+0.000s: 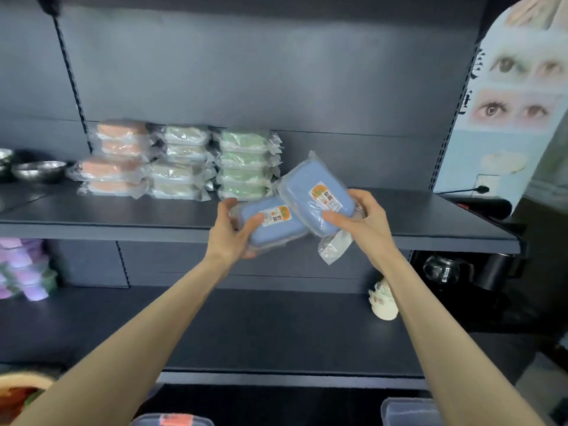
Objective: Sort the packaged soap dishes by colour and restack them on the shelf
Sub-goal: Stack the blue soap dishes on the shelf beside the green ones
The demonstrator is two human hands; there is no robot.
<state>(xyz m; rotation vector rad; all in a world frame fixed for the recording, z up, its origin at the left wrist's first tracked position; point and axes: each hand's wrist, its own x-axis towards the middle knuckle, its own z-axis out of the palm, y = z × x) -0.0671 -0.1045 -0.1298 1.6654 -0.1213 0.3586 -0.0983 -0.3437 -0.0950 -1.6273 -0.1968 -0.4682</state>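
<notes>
Left hand (231, 230): fingers curled under the near end of a blue packaged soap dish (270, 224), thumb pressed on top beside its orange-and-white label — a firm clasp, not a pinch. This pack lies roughly flat, held in the air just in front of the shelf edge.

Right hand (362, 218): thumb laid across the face of a second blue soap dish (316, 196), other fingers wrapped behind its right end. This pack is tilted, far end raised toward the back panel, near end overlapping the right end of the first pack; the two appear to touch there. A loose flap of clear wrapper hangs below the right hand.

Both packs are at the front of the upper shelf (430, 222), to the right of the stacks already standing on it.

Stacks at the back of that shelf, left to right — orange dishes (116, 158), four high, the lower two shifted left; pale cream-green dishes (181, 162), four high; green dishes (242, 164), four high. The three stacks stand just beside one another. The right half of the board is bare.

Far left on the same level: metal bowls (38, 170). Lower shelf: pink and purple packs (23, 267) at left edge, a small white figurine (384, 302) at right.
</notes>
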